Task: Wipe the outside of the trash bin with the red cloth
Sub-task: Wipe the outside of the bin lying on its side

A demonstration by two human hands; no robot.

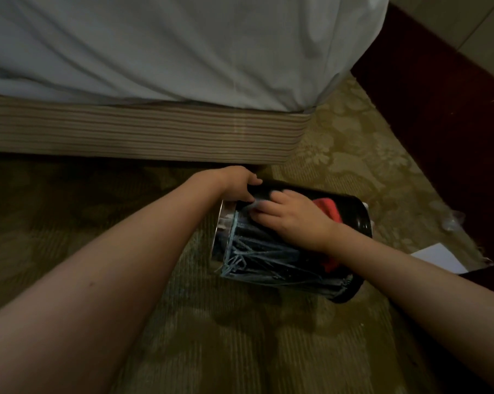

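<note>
Just beyond the left hand (234, 182) runs a bed, its white bedding (183, 46) hanging over a striped base (154, 132). Olive carpet (240, 336) with a faint floral pattern lies beneath and around both hands. Well past the right hand (294, 216), a dark red wooden panel (439, 109) slants along the carpet's edge, with a pale tiled area (481, 24) behind it. Nearer, on that same side, lie a sheet of white paper (436, 257) and a scrap of crumpled clear plastic (453, 220).

Tipped trash bin (355, 214) bears the red cloth (329, 209).
</note>
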